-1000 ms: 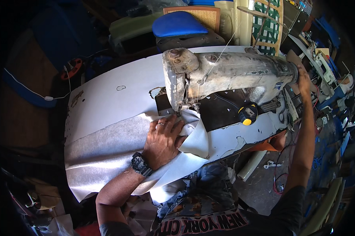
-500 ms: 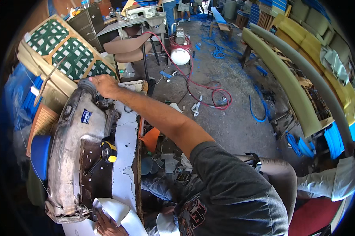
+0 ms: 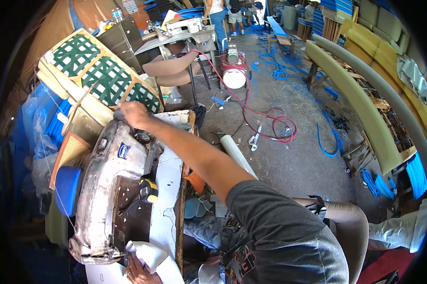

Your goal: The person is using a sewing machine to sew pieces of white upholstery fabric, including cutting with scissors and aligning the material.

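An old, worn sewing machine [image 3: 97,189] with chipped paint and a blue badge stretches along a white-topped table [image 3: 168,177]. My right arm reaches across to its far end. There my right hand [image 3: 134,115], slightly blurred, is closed on the dark handwheel [image 3: 120,115]. Near the machine's needle end, my left hand [image 3: 140,272] is at a folded white sheet [image 3: 149,253], its fingers against the material and partly covered by the fold. The needle itself is too small to make out. A yellow-and-black tape measure [image 3: 148,190] lies beside the machine's arm.
Left of the machine stand a webbed seat frame [image 3: 104,78], a cane panel [image 3: 71,154] and a blue pad [image 3: 67,189]. Beyond are a brown chair [image 3: 171,68], a compressor [image 3: 234,78] and a red hose [image 3: 282,125]. Long padded pieces [image 3: 355,104] line the right.
The whole view has shifted, so things sit farther right and lower. My right hand's pose on the handwheel differs slightly. More of a pale roll shows beyond my forearm.
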Available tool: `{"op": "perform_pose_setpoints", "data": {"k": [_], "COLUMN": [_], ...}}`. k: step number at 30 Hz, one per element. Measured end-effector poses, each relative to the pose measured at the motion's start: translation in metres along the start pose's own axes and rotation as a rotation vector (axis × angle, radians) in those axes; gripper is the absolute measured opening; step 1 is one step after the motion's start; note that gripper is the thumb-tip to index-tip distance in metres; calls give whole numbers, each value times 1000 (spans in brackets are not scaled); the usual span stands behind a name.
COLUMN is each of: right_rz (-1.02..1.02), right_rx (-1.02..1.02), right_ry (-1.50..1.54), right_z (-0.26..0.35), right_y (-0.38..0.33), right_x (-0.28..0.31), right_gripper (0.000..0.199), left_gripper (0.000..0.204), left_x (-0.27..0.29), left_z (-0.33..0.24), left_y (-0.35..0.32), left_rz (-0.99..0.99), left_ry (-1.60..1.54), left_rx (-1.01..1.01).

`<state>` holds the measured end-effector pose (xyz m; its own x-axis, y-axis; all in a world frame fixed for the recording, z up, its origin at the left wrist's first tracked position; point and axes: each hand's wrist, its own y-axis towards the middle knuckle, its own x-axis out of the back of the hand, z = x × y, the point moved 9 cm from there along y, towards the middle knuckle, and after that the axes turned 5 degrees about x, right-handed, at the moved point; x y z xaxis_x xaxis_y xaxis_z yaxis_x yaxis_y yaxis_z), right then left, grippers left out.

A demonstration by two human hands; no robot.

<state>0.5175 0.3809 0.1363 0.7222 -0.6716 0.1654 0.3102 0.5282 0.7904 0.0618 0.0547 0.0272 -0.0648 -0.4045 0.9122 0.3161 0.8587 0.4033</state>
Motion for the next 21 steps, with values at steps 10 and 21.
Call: {"op": "perform_pose_setpoints", "data": {"k": [10,21], "right_rz": [-51,897], "right_rx": [127,710], "right_ry": [-258,400], "right_z": [52,308], "right_y": [-24,-234], "right_x": [46,2], "right_gripper": [16,15], "left_gripper": [56,21], "left_x": [-20,72], "left_z": [12,-11], "left_y": [1,-38], "left_rz": [170,-122], "left_ry": [-90,-322], "left_rx": [179,101]}}
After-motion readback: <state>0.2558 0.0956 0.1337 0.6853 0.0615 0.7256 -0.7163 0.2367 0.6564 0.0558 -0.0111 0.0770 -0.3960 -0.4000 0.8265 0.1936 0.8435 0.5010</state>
